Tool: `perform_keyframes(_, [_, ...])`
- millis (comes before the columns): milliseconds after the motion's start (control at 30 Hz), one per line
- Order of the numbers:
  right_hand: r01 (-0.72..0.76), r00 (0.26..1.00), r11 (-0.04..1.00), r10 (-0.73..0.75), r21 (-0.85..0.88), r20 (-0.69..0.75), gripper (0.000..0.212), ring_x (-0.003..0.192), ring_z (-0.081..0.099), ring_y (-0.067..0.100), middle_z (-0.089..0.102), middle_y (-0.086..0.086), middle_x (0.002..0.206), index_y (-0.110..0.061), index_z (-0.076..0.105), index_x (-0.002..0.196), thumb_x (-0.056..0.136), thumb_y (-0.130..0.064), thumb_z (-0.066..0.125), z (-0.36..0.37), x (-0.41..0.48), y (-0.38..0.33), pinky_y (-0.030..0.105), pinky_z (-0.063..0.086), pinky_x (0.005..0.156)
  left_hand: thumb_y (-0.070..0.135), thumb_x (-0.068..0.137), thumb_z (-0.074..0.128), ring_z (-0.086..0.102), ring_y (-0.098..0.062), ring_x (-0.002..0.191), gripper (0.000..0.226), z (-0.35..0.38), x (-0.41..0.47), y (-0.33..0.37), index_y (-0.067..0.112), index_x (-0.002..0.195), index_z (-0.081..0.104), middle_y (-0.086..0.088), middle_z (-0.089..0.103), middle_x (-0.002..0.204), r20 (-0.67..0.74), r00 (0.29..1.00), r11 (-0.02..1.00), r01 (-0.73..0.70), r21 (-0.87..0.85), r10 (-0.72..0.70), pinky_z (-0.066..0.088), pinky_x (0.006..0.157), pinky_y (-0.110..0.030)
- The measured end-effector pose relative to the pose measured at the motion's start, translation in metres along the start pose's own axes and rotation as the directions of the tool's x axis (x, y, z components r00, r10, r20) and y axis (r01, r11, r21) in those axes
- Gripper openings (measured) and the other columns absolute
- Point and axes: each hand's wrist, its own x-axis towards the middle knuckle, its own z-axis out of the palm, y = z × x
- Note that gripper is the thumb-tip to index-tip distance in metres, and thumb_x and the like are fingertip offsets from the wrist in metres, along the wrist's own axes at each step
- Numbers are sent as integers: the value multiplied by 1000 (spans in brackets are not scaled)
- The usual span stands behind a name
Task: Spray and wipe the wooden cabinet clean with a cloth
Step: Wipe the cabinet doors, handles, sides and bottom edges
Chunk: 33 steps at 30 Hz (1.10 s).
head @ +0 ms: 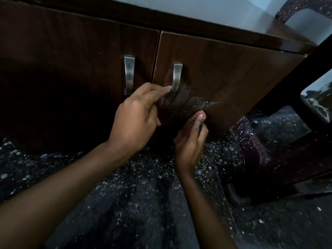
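A dark wooden cabinet [224,72] with two doors fills the upper view. Each door has a metal handle: the left handle [129,74] and the right handle [177,76]. The right door stands slightly ajar. A wet, streaky smear [188,103] marks it below its handle. My left hand [138,115] grips the right door's left edge, fingertips touching the base of the right handle. My right hand [190,142] is closed on a folded pinkish cloth [190,124], pressed against the lower part of the right door.
A dark speckled floor [134,203] lies below. A dark maroon speckled step or ledge [260,155] sits at the right. A dark frame with a glass pane [318,97] leans in at the far right. The cabinet top [215,11] is pale.
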Motion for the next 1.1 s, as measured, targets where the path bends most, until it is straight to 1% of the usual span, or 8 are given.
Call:
perform_keyframes(67, [-57, 997, 985, 49, -166, -52, 43, 110, 55, 16, 53, -6, 131, -43, 42, 131, 92, -61, 38, -8, 18, 9, 33, 49, 87, 6, 84, 34, 62, -6, 55, 49, -1, -1, 1, 16, 125, 58, 9, 56, 121, 16, 1000, 1000, 7, 5, -7, 54, 60, -23])
perform_keyframes(233, [-161, 943, 984, 175, 72, -282, 66, 103, 55, 32, 47, 16, 124, -12, 33, 145, 84, 8, 47, -33, 70, 28, 36, 47, 84, 7, 85, 33, 62, -8, 58, 50, -3, -1, 3, 18, 127, 57, 17, 51, 118, 45, 999, 1000, 20, 8, -20, 52, 59, -18])
perform_keyframes(367, [-85, 964, 993, 103, 83, -245, 68, 113, 52, 34, 44, 13, 133, -18, 32, 145, 79, -4, 43, -32, 54, -1, 45, 48, 89, 3, 88, 36, 62, -8, 58, 46, -3, -1, 4, 18, 125, 58, 21, 49, 114, 32, 999, 1000, 24, 19, -24, 53, 60, -22])
perform_keyframes(533, [325, 943, 945, -321, -34, 89, 51, 134, 35, 23, 31, 3, 148, -35, 29, 137, 86, -36, 26, -19, 15, -15, 37, 31, 107, -5, 90, 42, 62, -9, 56, 44, -4, 1, 7, 17, 124, 59, 19, 52, 113, 44, 997, 998, 65, 8, -65, 51, 59, -16])
perform_keyframes(633, [65, 992, 976, -85, -208, -90, 27, 117, 51, 17, 51, -11, 125, -49, 43, 121, 96, -53, 33, -19, 36, -4, 24, 43, 93, -2, 91, 42, 62, -8, 58, 46, -8, -1, 10, 20, 129, 55, 22, 48, 116, 101, 991, 996, 84, 12, -85, 53, 63, -19])
perform_keyframes(800, [-28, 961, 999, 38, 40, -276, 77, 109, 50, 36, 44, 19, 126, -14, 27, 146, 76, 10, 47, -28, 59, -6, 46, 47, 88, 3, 93, 42, 63, -7, 67, 54, -17, -6, 9, 29, 141, 39, 32, 35, 126, 257, 960, 993, 115, 9, -114, 53, 70, -24])
perform_keyframes(933, [32, 976, 999, -32, -2, -216, 47, 118, 47, 30, 46, 7, 130, -24, 42, 137, 90, -20, 43, -29, 43, -31, 39, 44, 89, 4, 93, 41, 65, -3, 76, 56, -17, -8, 9, 31, 142, 37, 29, 33, 142, 294, 941, 983, 183, -32, -166, 51, 75, -18])
perform_keyframes(1100, [168, 985, 967, -172, -191, -5, 56, 116, 45, 35, 41, 15, 135, -19, 38, 141, 91, -42, 30, -18, 21, -1, 42, 47, 83, 8, 93, 45, 63, -3, 90, 42, -14, -10, 13, 28, 130, 53, 24, 34, 142, 290, 936, 976, 216, -32, -198, 51, 84, -24])
